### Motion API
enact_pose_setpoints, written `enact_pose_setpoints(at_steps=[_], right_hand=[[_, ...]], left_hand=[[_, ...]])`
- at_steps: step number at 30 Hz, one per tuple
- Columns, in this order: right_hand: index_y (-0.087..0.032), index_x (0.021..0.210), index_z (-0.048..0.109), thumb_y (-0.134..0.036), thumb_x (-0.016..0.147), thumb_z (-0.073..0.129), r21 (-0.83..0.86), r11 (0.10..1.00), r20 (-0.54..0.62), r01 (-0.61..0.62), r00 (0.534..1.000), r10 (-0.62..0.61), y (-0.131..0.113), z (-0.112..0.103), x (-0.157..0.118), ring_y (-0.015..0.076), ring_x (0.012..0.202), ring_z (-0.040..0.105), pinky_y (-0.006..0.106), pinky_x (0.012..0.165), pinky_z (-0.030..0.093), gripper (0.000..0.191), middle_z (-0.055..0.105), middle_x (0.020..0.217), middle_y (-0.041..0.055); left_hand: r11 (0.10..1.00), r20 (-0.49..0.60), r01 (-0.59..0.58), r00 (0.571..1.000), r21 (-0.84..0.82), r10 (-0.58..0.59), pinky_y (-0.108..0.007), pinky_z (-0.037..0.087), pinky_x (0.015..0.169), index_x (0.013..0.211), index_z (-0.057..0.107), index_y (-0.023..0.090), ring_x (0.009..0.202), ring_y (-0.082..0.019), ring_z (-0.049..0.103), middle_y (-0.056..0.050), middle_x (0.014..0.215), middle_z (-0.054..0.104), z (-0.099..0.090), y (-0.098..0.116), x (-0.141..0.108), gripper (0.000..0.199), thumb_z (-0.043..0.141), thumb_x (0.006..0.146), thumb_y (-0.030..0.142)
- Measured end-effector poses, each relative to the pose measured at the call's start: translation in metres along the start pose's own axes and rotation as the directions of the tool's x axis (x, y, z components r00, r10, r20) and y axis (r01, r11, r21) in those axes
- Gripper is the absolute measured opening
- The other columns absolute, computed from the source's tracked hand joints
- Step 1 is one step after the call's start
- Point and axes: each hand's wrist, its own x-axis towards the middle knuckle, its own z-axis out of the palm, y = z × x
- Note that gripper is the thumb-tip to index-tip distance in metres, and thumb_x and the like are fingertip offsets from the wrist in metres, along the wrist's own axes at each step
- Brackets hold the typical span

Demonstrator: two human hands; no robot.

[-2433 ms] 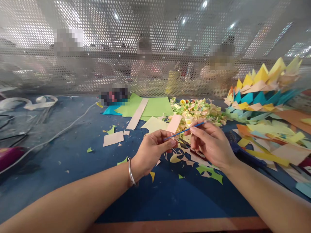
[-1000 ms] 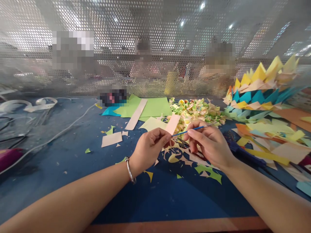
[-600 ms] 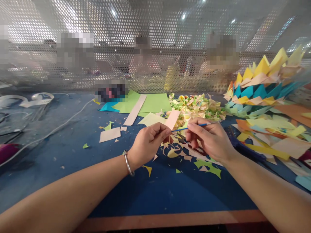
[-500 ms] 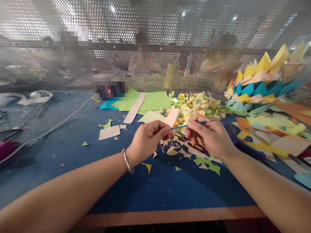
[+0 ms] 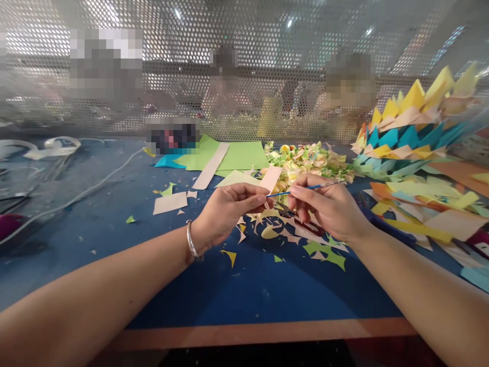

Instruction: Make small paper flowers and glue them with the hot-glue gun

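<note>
A thin blue stick (image 5: 280, 193), much like a pen refill, runs almost level between my two hands over the table. My right hand (image 5: 324, 206) is closed around its middle, thumb and fingers pinching it, and its pale rear end pokes out past the knuckles. At the other end, the thumb and forefinger of my left hand (image 5: 240, 206) pinch the tip. Whether a bit of paper is also between those fingers is hidden. Below the hands lie dark red-handled scissors (image 5: 309, 228), partly covered by my right hand, among cut paper scraps (image 5: 269, 232).
A heap of small curled paper pieces (image 5: 305, 160) lies behind my hands, beside green sheets (image 5: 240, 155) and a pale strip (image 5: 211, 165). At right stand folded paper cones (image 5: 412, 137) and loose coloured paper (image 5: 431, 204). A white cable (image 5: 87, 191) crosses the left; a perforated screen (image 5: 252, 41) closes the back.
Both hands keep their pinch on the blue stick, which now lies slightly higher in view. My left forearm and bracelet have shifted a little left and up; the whole view has moved slightly.
</note>
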Motion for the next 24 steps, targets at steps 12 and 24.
enact_pose_setpoints(at_steps=[12, 24], right_hand=[[-0.018, 0.073, 0.064, -0.037, 0.084, 0.074, 0.087, 0.995, 0.06, -0.05, 0.997, 0.045, 0.0021, -0.0025, 0.0046, 0.0066, 0.043, 0.056, 0.018, 0.038, 0.042, 0.024, 0.067, 0.066, -0.0005], [-0.017, 0.071, 0.065, -0.037, 0.083, 0.075, 0.094, 0.995, 0.104, -0.04, 0.994, 0.03, 0.0005, -0.0065, 0.0075, 0.0055, 0.041, 0.055, 0.017, 0.038, 0.043, 0.025, 0.068, 0.066, 0.0004]], left_hand=[[0.999, 0.033, -0.038, 0.999, 0.033, 0.037, -0.026, 0.054, 0.075, 0.091, 0.072, 0.013, 0.073, -0.012, 0.069, -0.004, 0.079, 0.076, -0.0036, -0.001, 0.0029, 0.017, 0.077, 0.076, 0.019], [0.992, -0.011, -0.078, 0.997, 0.096, 0.079, -0.028, 0.055, 0.077, 0.089, 0.073, 0.013, 0.075, -0.014, 0.071, -0.004, 0.079, 0.076, -0.0001, -0.0008, -0.0008, 0.022, 0.082, 0.071, 0.02]])
